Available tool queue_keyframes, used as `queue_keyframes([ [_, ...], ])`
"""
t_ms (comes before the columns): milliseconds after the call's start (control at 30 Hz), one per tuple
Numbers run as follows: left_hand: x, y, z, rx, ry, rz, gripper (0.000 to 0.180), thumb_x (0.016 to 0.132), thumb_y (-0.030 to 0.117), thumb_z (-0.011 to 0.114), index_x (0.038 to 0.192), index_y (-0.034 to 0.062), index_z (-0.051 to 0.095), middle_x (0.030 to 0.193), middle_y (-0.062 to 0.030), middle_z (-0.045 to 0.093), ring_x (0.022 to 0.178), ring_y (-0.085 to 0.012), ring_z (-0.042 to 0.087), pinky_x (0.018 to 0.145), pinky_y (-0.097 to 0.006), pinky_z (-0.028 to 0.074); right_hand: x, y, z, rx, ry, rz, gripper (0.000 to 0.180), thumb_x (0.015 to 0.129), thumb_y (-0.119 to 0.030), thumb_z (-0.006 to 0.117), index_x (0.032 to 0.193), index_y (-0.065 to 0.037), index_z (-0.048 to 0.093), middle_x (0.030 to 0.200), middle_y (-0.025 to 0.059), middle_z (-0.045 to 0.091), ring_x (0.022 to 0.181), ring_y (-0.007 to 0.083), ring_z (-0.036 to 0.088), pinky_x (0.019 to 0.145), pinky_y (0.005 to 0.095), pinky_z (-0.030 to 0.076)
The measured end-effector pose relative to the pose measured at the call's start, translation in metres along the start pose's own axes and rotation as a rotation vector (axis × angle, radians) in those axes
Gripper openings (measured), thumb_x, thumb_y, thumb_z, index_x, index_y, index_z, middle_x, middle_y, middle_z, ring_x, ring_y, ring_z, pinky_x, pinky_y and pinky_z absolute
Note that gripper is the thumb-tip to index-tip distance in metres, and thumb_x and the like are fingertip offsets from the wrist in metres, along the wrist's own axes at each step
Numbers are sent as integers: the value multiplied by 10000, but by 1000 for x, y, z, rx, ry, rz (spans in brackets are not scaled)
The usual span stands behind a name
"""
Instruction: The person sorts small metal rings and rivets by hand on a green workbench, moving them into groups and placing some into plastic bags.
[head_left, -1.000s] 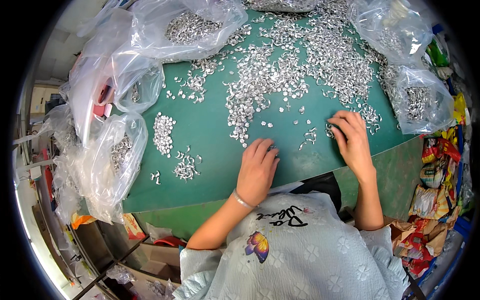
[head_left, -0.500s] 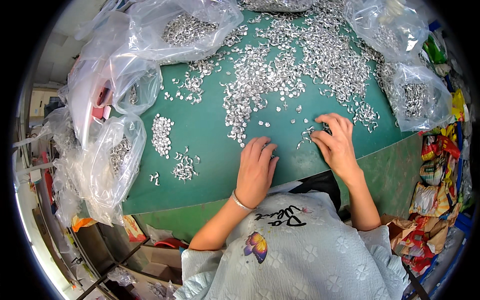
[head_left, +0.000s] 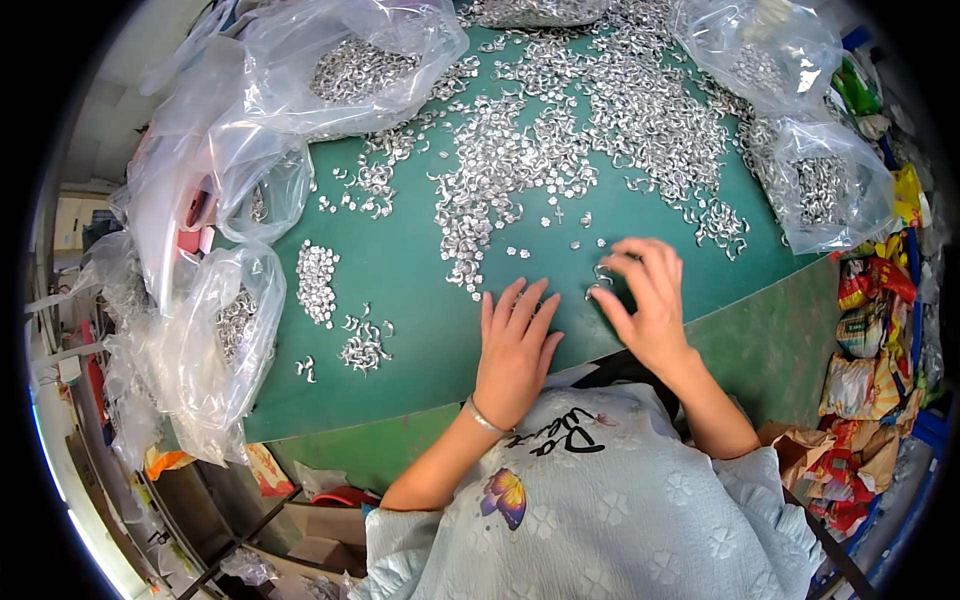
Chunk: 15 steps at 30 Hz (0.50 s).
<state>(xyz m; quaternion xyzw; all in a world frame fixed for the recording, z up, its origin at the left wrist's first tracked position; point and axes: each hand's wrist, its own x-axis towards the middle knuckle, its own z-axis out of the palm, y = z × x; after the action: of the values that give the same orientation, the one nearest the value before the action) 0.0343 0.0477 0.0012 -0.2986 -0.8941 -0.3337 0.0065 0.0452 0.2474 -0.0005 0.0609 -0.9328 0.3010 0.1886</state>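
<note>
My left hand (head_left: 515, 350) rests palm down on the green table, fingers spread apart; whatever lies under the palm is hidden. To its right, my right hand (head_left: 648, 310) curves over the surface with thumb and fingers apart. A few small curved silver metal pieces (head_left: 593, 292) lie at its thumb and index fingertips. Just beyond both hands are loose flower-shaped silver pieces (head_left: 524, 253). The large heap of mixed silver pieces (head_left: 660, 125) spreads across the far part of the table.
On the left sit a small pile of flower-shaped pieces (head_left: 317, 285) and a pile of curved pieces (head_left: 365, 345). Clear plastic bags holding metal pieces line the left (head_left: 235, 370) and right (head_left: 850, 235) sides. The table's near edge (head_left: 380, 420) runs by my forearms. Colourful packages (head_left: 865, 330) are stacked at right.
My right hand has shifted left with the few curved pieces, nearer my left hand. The fingers of my left hand have straightened and spread. The whole view has shifted slightly.
</note>
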Motion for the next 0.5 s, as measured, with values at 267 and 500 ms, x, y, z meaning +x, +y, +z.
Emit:
queue_keyframes([
  [267, -3, -12, 8, -138, 27, 3, 282, 818, -52, 637, 1096, -12, 614, 1236, -162, 544, 1239, -383, 492, 1062, -508, 377, -2, 20, 8, -195, 20, 123, 334, 776, -157, 743, 1015, -10, 563, 1101, 134, 527, 1030, 335, 500, 853, 447, 396],
  [500, -14, -16, 2, -116, 89, -36, 247, 801, -101, 620, 1036, -26, 631, 1205, -165, 566, 1217, -378, 516, 1006, -448, 427, -4, 44, -17, -228, 72, 86, 321, 786, -164, 728, 1031, -39, 563, 1074, 135, 537, 1032, 328, 498, 868, 437, 387],
])
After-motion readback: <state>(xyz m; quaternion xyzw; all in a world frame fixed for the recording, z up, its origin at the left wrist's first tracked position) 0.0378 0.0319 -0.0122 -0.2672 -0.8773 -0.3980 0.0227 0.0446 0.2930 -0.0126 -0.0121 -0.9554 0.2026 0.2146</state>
